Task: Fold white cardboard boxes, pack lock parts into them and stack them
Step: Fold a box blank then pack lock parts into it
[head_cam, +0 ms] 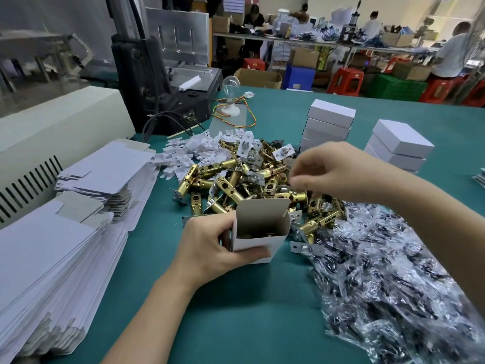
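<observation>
White cardboard box point(262, 216), top open, sits in the left hand point(207, 248), fingers curled round it; right hand point(333, 169) hovers over brass latches point(231, 179), fingers blurred, grasp unclear.

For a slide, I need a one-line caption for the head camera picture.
Left hand grips an open white box while the right hand reaches over a pile of brass latches.

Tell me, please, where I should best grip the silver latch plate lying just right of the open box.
Probably pinch its two long edges from above with the right hand: the latch plate lies flat and is narrow across, with a rounded bulge at its middle.
</observation>
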